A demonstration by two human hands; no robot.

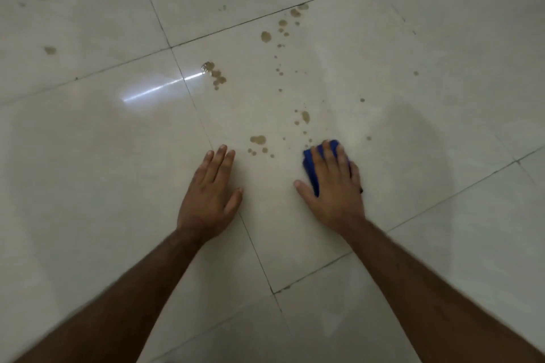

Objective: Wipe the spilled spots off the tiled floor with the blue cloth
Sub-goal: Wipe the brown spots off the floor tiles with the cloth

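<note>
Bare forearms are reaching forward over the tiled floor [88, 156]. Left hand [211, 188] is lying flat on the tile, fingers extended and close together, holding nothing. Right hand [331, 183] is pressing flat on the blue cloth [311, 166], fingers slightly spread across its top; cloth edges are showing left of the fingers and past the fingertips. Brown spilled spots [258, 140] are lying between both hands, just ahead, and are scattering farther across the tiles beyond.
</note>
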